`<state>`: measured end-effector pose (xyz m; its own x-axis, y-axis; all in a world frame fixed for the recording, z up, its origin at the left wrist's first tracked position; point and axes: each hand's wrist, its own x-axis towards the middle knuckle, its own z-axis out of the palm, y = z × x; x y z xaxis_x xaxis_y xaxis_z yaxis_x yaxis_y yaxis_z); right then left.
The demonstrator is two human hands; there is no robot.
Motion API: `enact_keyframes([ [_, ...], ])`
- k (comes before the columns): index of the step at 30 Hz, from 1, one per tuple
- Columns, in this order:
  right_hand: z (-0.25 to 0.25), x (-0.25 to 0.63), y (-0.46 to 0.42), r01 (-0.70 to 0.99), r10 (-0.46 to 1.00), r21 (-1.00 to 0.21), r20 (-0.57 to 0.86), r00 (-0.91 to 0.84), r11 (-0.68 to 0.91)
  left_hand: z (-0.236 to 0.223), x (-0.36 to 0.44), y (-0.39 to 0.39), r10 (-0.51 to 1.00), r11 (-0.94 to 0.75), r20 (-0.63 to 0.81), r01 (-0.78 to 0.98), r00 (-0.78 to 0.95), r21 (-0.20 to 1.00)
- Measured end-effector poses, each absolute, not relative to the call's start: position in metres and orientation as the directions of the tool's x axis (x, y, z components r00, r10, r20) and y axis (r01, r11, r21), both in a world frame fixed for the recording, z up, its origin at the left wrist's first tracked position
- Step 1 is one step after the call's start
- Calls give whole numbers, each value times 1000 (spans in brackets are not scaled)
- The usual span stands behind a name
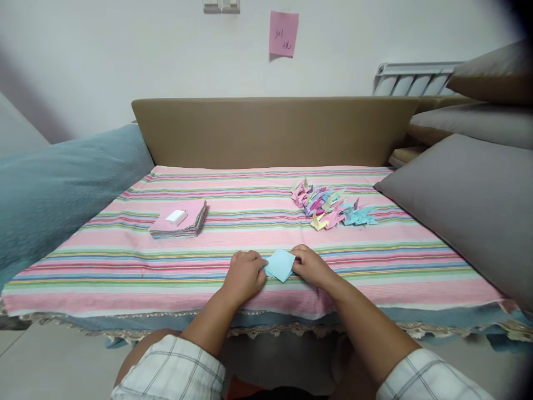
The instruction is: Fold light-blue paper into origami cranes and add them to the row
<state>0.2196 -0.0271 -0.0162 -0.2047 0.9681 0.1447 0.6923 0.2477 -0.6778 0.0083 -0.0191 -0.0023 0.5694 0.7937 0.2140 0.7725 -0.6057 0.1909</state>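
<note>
A light blue piece of folded origami paper (pixel 281 265), roughly diamond-shaped, is held just above the striped cloth between my two hands. My left hand (pixel 245 274) pinches its left corner, with the fingers curled. On the opposite side, my right hand (pixel 310 265) grips the right edge between thumb and fingers. Beyond my right hand lies a loose pile of folded paper cranes (pixel 327 206) in pink, purple, yellow, green and blue. To the far left sits a stack of square coloured paper (pixel 183 219), pink on top, with a small white block (pixel 176 217) resting on it.
The pink striped cloth (pixel 233 194) covers the seat up to a brown backrest (pixel 270 133). Grey cushions (pixel 466 205) rise on the right, and a blue padded armrest (pixel 75 183) borders the left. A pink note (pixel 283 33) hangs on the wall.
</note>
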Motion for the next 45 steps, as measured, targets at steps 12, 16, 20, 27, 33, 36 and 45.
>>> enact_keyframes([
  [12, -23, 215, -26, 725, 921, -568, 264, -288, 390, -11, 14, -20, 830, -555, 208, 802, 518, 218],
  [16, -20, 215, -26, 734, 925, -563, 224, -308, 380, -11, 15, -19, 836, -547, 188, 807, 515, 224],
  [20, -18, 213, -28, 757, 925, -533, 183, -333, 378, -11, 16, -19, 842, -538, 187, 811, 506, 229],
  [27, -22, 211, -28, 724, 917, -567, 184, -354, 393, -11, 17, -20, 847, -530, 194, 815, 495, 235],
  [33, -24, 209, -30, 723, 912, -559, 195, -360, 405, -11, 17, -19, 848, -529, 194, 807, 493, 263],
  [36, -24, 208, -31, 731, 915, -554, 194, -353, 399, -12, 16, -18, 848, -530, 188, 799, 496, 284],
  [45, -23, 205, -31, 733, 922, -562, 177, -346, 383, -12, 16, -18, 864, -504, 189, 805, 468, 312],
])
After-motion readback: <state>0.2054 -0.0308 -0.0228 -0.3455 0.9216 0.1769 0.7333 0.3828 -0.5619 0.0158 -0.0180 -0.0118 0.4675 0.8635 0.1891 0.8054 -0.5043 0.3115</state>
